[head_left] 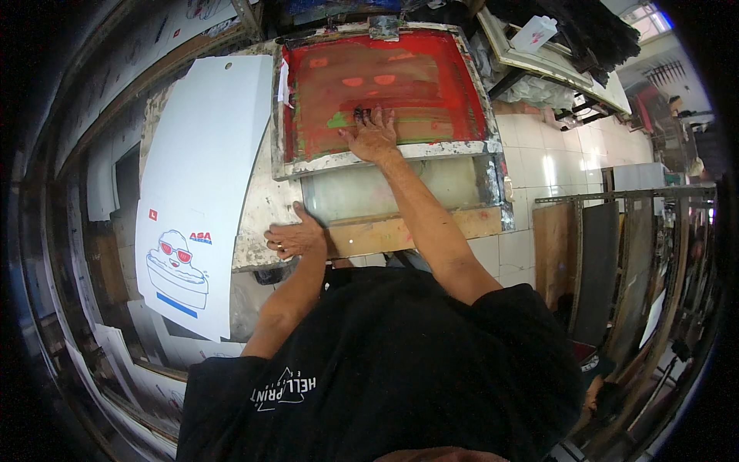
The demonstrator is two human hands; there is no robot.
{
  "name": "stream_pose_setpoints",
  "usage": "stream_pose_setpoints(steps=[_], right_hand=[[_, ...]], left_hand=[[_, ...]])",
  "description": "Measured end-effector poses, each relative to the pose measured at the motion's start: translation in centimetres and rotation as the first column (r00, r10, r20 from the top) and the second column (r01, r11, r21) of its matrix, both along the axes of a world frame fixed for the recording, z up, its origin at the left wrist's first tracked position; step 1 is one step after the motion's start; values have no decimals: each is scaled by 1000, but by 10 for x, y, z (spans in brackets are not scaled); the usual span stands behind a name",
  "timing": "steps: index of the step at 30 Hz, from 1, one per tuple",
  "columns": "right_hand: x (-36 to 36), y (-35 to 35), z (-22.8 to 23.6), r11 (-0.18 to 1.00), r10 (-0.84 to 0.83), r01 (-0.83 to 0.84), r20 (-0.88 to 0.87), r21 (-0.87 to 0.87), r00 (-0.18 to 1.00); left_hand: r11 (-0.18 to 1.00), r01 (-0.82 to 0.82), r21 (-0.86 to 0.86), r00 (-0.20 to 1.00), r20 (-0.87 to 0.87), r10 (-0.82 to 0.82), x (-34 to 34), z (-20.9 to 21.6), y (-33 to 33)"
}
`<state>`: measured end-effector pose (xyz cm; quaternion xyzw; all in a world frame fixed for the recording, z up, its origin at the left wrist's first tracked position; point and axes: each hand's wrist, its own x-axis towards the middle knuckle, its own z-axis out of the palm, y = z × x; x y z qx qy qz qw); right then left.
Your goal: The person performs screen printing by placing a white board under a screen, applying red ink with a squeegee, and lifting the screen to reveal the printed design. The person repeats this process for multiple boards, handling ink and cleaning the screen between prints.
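Observation:
A silk-screen printing frame (323,163), its mesh smeared with red ink, lies in front of me. My right hand (372,137) rests on the mesh near its front edge, fingers spread and dark ink on the fingertips. On the worn table top (269,185), left of the front wooden strip (362,237), lies my left hand (292,236), fingers apart and holding nothing; one wears a ring. Farther left is a long white sheet (215,138), printed with a cartoon figure in sunglasses sitting in a tub. A pale, glassy panel (354,192) shows between frame and strip.
Metal racks with printed sheets (115,362) stand along the left. On the right, another rack (631,196) holds upright boards. A white plastic container (534,34) sits on a pale frame at the upper right. Tiled floor (531,154) lies beyond the table's right edge.

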<state>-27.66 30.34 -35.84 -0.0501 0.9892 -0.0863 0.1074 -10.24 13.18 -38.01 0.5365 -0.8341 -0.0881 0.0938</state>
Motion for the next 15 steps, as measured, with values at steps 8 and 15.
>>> stream_pose_setpoints(steps=[8, 15], right_hand=[[-5, 140, 5, 846, -448, 455, -92, 278, 889], [2, -42, 1, 997, 56, -60, 77, 47, 995]], left_hand=[[839, 543, -27, 827, -156, -541, -1, 2, -54], [820, 572, -11, 810, -150, -567, -4, 1, -54]])
